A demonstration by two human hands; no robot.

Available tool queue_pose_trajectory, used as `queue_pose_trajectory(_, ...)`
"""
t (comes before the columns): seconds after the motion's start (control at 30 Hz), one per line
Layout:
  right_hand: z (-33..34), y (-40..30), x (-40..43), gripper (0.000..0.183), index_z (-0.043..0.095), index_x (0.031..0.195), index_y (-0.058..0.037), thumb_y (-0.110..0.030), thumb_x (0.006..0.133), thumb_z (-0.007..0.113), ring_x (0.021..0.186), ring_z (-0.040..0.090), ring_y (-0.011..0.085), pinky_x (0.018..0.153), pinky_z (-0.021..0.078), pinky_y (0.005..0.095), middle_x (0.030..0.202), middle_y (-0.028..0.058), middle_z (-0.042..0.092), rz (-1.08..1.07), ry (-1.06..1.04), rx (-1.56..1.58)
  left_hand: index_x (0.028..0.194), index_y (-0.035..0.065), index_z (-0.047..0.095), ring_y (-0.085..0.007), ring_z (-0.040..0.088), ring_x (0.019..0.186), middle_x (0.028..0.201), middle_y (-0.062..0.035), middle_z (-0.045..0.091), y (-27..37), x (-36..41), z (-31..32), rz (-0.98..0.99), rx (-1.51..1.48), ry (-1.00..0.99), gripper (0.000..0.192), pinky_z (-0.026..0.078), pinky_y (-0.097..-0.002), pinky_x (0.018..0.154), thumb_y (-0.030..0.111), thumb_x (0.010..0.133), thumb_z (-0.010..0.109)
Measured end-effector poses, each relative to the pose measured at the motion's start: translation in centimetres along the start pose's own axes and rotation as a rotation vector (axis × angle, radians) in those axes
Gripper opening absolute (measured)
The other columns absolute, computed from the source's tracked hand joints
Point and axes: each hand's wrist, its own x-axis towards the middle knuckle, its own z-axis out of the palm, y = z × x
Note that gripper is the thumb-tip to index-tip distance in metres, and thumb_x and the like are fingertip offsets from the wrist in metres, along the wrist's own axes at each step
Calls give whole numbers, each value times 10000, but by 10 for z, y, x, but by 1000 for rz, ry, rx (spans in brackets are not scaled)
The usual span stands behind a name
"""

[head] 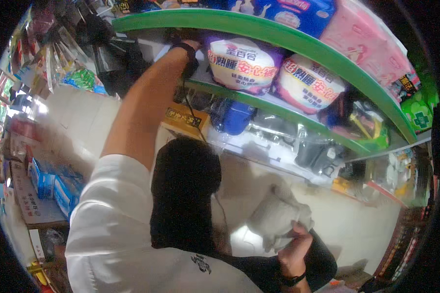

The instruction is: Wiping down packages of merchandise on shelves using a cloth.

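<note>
My left arm stretches up and away to a shelf with a green front edge (pixel 220 88). My left hand (pixel 190 43) is largely hidden in the shadow under the upper shelf, so its fingers and anything in them cannot be made out. Just right of it stand two white and purple packages, a nearer one (pixel 242 67) and a farther one (pixel 308 86). Low in the view, my right hand (pixel 297 241) grips a crumpled pale grey cloth (pixel 278 216), held over the light floor beside my dark-clothed knee.
Above runs a curved green shelf edge (pixel 278 33) with blue and pink packs (pixel 366 40) over it. A yellow-brown box (pixel 185 119) and clear-wrapped goods (pixel 278 128) lie on the lower level. Blue boxes (pixel 55 186) stand at left; hanging packets (pixel 58 55) fill the upper left.
</note>
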Motion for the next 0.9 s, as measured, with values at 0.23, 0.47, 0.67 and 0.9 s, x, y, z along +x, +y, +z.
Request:
queue_pose_trajectory(0.23, 23, -7, -2, 448, 549, 1231, -15, -149, 805, 582, 1061, 592, 288, 928, 474, 416, 1120, 104, 624, -45, -28, -32, 1054, 46, 643, -338, 629, 926, 925, -179, 663, -56, -24, -20, -24, 27, -245, 256, 494, -435, 825, 178, 835, 618)
queue_pose_trajectory(0.47, 13, 8, 13, 328, 570, 1125, -58, -175, 819, 588, 820, 603, 212, 553, 489, 342, 954, 61, 597, -32, 27, -145, 1087, 47, 641, -306, 643, 925, 948, -175, 672, -46, -28, -12, -30, -7, -442, 283, 504, -420, 816, 174, 835, 624)
queue_pose_trajectory(0.67, 12, 7, 8, 297, 619, 1073, -16, -141, 804, 615, 937, 623, 273, 852, 497, 396, 1004, 81, 657, -19, 31, -118, 1116, 48, 639, -278, 655, 924, 967, -172, 679, -52, -21, -8, 52, -61, -622, 308, 513, -408, 809, 171, 834, 630)
queue_pose_trajectory(0.9, -5, -20, 13, 278, 612, 1061, -24, -128, 803, 621, 916, 603, 247, 843, 481, 360, 981, 82, 630, -242, -6, -69, 1096, 8, 641, -210, 638, 877, 927, -160, 661, -32, -70, -52, 384, -450, 31, 267, 507, -347, 761, 56, 835, 671)
